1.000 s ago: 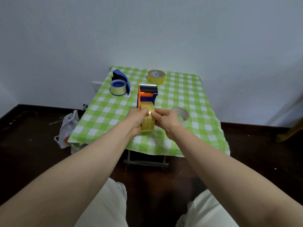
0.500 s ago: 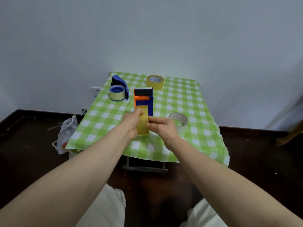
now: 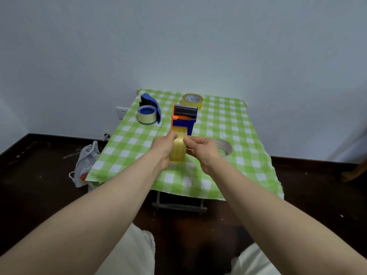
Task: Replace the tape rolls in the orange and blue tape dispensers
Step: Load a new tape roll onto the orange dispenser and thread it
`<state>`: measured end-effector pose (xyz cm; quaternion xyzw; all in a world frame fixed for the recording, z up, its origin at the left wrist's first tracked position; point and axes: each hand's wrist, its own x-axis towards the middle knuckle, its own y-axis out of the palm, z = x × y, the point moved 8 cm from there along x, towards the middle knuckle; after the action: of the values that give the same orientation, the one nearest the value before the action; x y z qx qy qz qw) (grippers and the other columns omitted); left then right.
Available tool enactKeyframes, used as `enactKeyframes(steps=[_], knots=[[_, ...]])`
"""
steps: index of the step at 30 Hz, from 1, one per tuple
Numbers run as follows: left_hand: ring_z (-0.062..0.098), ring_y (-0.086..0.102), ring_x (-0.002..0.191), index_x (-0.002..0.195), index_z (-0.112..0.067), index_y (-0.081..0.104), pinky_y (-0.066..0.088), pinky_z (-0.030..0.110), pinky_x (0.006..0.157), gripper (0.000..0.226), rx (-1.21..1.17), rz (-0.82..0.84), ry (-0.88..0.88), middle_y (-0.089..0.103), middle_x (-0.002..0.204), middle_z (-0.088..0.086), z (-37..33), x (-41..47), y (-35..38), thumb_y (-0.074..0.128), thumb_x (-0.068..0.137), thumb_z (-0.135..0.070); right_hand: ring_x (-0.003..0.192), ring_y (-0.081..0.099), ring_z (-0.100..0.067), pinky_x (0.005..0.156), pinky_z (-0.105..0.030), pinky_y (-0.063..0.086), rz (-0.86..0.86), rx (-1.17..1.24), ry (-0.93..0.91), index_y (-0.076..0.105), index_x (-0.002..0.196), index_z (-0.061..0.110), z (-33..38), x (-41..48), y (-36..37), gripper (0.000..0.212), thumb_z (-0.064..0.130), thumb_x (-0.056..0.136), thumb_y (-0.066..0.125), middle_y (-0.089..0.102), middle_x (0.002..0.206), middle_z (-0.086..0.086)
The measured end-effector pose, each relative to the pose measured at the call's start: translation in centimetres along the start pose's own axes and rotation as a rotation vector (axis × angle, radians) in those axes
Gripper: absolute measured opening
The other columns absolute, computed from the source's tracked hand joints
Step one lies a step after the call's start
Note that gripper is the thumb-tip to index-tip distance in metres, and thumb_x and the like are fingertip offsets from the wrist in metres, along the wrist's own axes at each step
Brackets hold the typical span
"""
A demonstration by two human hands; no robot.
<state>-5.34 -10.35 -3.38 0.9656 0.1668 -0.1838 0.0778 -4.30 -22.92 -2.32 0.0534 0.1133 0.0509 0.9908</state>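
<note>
orange dispenser [image 3: 184, 118] is at mid-frame over the checked table [image 3: 228, 124], with a yellowish roll [image 3: 178, 149] already seated in it and facing the camera. the left hand [image 3: 163, 148] grips the roll's left side with curled fingers. the right hand [image 3: 201, 149] pinches at its right edge, probably hunting for the loose tape end, which is too small to make out. the first swap looks nearly done, with threading to the cutter left. a thin pale roll [image 3: 225, 147] just right of the right hand is likely the spent one. the blue dispenser [image 3: 151, 101] lies at the table's upper left with a blue-cored roll [image 3: 146, 116] against it, and a full yellow roll [image 3: 192, 99] waits at the far edge. that second swap looks not yet begun.
</note>
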Motion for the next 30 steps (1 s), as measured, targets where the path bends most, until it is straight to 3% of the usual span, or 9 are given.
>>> enactKeyframes(steps=[2, 5, 10, 12, 14, 18, 22, 26, 30], knots=[[0.032, 0.062, 0.084, 0.094, -0.006, 0.065, 0.05, 0.057, 0.089, 0.03, -0.007, 0.013, -0.023, 0.066, 0.093, 0.017, -0.1, -0.1, 0.1, 0.057, 0.076, -0.029, 0.072, 0.064, -0.011, 0.071, -0.019, 0.056, 0.013, -0.018, -0.024, 0.063, 0.11, -0.006, -0.1, -0.3, -0.1, 0.023, -0.002, 0.087, 0.06, 0.067, 0.088, -0.008], [0.031, 0.059, 0.081, 0.089, -0.008, 0.063, 0.052, 0.051, 0.082, 0.018, -0.017, -0.001, -0.024, 0.063, 0.091, 0.016, -0.4, -0.3, -0.3, 0.052, 0.085, -0.021, 0.075, 0.064, -0.012, 0.069, -0.016, 0.056, 0.007, -0.002, -0.036, 0.062, 0.111, -0.008, -0.3, -0.4, 0.1, 0.026, -0.004, 0.085, 0.062, 0.066, 0.095, -0.012], [0.023, 0.052, 0.067, 0.086, -0.006, 0.059, 0.045, 0.03, 0.061, 0.01, -0.057, 0.073, -0.001, 0.055, 0.079, 0.013, -0.7, -0.9, 0.2, 0.05, 0.082, -0.006, 0.092, 0.065, -0.026, 0.09, -0.035, 0.054, -0.063, 0.125, -0.005, 0.061, 0.114, -0.008, -0.2, 0.1, -0.3, 0.029, 0.004, 0.087, 0.062, 0.066, 0.111, -0.024], [0.028, 0.055, 0.074, 0.09, -0.004, 0.061, 0.052, 0.039, 0.068, 0.015, -0.071, 0.104, 0.006, 0.056, 0.086, 0.018, -0.7, -1.1, 0.4, 0.051, 0.079, -0.002, 0.092, 0.062, -0.027, 0.094, -0.04, 0.052, -0.052, 0.103, -0.018, 0.061, 0.114, -0.007, 0.1, 0.2, -0.2, 0.028, 0.004, 0.088, 0.061, 0.065, 0.113, -0.027], [0.032, 0.059, 0.076, 0.091, -0.001, 0.063, 0.053, 0.048, 0.075, 0.017, -0.087, 0.1, 0.006, 0.06, 0.088, 0.022, -0.7, -1.0, 0.2, 0.053, 0.077, -0.003, 0.093, 0.061, -0.024, 0.092, -0.038, 0.052, 0.008, 0.029, -0.05, 0.06, 0.118, -0.006, 0.3, -0.1, 0.2, 0.031, -0.001, 0.087, 0.059, 0.065, 0.115, -0.025], [0.031, 0.061, 0.077, 0.089, -0.004, 0.066, 0.051, 0.046, 0.077, 0.016, -0.025, 0.041, 0.004, 0.065, 0.091, 0.018, -0.9, -0.6, -0.4, 0.058, 0.079, -0.013, 0.092, 0.065, -0.015, 0.082, -0.018, 0.054, 0.109, -0.076, -0.126, 0.06, 0.121, -0.003, 0.5, -0.8, 1.0, 0.042, -0.016, 0.081, 0.057, 0.067, 0.106, -0.01], [0.031, 0.063, 0.078, 0.088, -0.008, 0.066, 0.053, 0.049, 0.08, 0.016, -0.043, 0.029, -0.014, 0.067, 0.088, 0.015, -0.8, -0.5, -0.5, 0.057, 0.081, -0.019, 0.097, 0.064, -0.018, 0.078, -0.016, 0.056, 0.088, -0.116, -0.171, 0.062, 0.117, -0.005, 0.4, -1.4, 1.1, 0.042, -0.019, 0.078, 0.058, 0.067, 0.107, -0.01], [0.031, 0.061, 0.082, 0.096, -0.003, 0.066, 0.052, 0.049, 0.081, 0.027, -0.049, 0.066, 0.015, 0.065, 0.093, 0.02, -0.8, -0.5, -0.4, 0.057, 0.074, -0.017, 0.071, 0.063, -0.021, 0.065, -0.024, 0.055, -0.013, 0.04, -0.008, 0.069, 0.09, -0.001, 0.4, -1.0, 0.2, 0.013, 0.001, 0.084, 0.058, 0.069, 0.073, -0.008], [0.028, 0.056, 0.075, 0.073, -0.009, 0.062, 0.046, 0.039, 0.071, 0.01, -0.009, 0.11, 0.044, 0.061, 0.076, 0.014, -0.7, -1.4, 0.0, 0.054, 0.078, -0.007, 0.049, 0.053, -0.013, 0.061, -0.03, 0.053, -0.062, -0.006, 0.109, 0.059, 0.07, 0.01, 0.9, 0.0, 0.3, 0.029, 0.031, 0.09, 0.06, 0.055, 0.044, 0.006]])
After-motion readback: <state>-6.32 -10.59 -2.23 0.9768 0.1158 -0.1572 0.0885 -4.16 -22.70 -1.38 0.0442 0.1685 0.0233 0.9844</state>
